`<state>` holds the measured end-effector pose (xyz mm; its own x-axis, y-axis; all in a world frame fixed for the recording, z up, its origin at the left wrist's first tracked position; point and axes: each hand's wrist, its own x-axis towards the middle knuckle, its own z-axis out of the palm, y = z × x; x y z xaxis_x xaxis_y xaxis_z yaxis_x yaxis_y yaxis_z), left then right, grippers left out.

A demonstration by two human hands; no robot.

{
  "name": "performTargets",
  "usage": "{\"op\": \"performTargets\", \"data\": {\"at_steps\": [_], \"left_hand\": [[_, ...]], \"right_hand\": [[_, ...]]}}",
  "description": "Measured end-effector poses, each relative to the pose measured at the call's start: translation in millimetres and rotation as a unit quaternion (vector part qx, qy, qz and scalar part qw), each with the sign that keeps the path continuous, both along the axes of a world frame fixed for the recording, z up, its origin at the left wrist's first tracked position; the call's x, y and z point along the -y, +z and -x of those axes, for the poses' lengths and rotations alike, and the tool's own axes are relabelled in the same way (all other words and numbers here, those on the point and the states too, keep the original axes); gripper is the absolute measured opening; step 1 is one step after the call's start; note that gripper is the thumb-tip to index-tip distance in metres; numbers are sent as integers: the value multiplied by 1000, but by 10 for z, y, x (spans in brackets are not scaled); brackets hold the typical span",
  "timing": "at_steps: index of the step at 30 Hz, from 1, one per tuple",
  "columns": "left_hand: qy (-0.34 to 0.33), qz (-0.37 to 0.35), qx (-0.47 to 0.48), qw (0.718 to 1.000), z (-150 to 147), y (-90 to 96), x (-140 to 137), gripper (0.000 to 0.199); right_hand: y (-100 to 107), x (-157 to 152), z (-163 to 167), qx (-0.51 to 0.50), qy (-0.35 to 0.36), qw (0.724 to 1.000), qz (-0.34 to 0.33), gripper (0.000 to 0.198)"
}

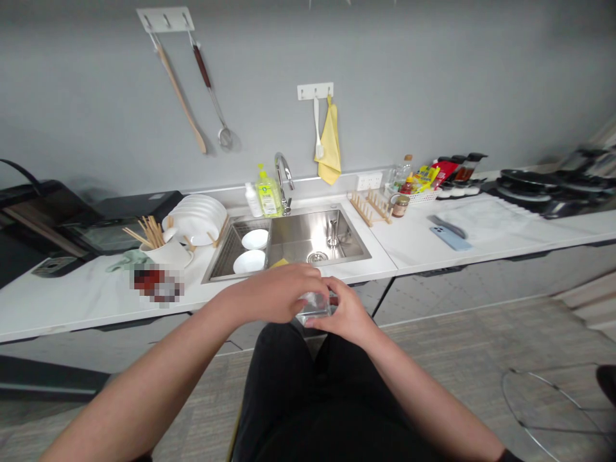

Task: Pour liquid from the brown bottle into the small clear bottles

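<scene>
Close to my body, just in front of the sink's near edge, I hold a small clear container [315,308]. Whether it is glass or plastic I cannot tell. My right hand [349,314] grips its right side, thumb and fingers curled around it. From above, my left hand [282,292] reaches over, its fingers closed on the top and left side. Both hands hide much of the container. Behind them is the steel sink [356,240], with a bit of yellow cloth [280,263] at its near side and white bowls [250,261] in the left basket.
A faucet [283,179] and dish soap bottle [268,196] stand behind the sink. White plates [199,218] and a container of chopsticks [168,253] are left. Rightward are a wooden rack [370,208], a jar [400,206], a phone [451,238] and pans [527,186].
</scene>
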<state>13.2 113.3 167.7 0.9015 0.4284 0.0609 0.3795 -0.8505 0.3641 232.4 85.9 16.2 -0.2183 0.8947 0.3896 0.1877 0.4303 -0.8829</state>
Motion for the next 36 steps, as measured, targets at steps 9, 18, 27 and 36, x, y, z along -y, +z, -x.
{"op": "performTargets", "data": {"at_steps": [9,18,27,36], "left_hand": [[242,0,126,962,31,-388,137,41],[202,145,326,912,165,-823,93,80],[196,192,363,891,117,-934,66,77],[229,213,406,859,1,-981,95,71]], "right_hand": [[-33,-34,-18,-31,-13,999,42,80],[5,16,-62,-34,8,998,58,81],[59,36,-94,-47,20,996,68,83],[54,29,-39,-31,9,998,48,82]]}}
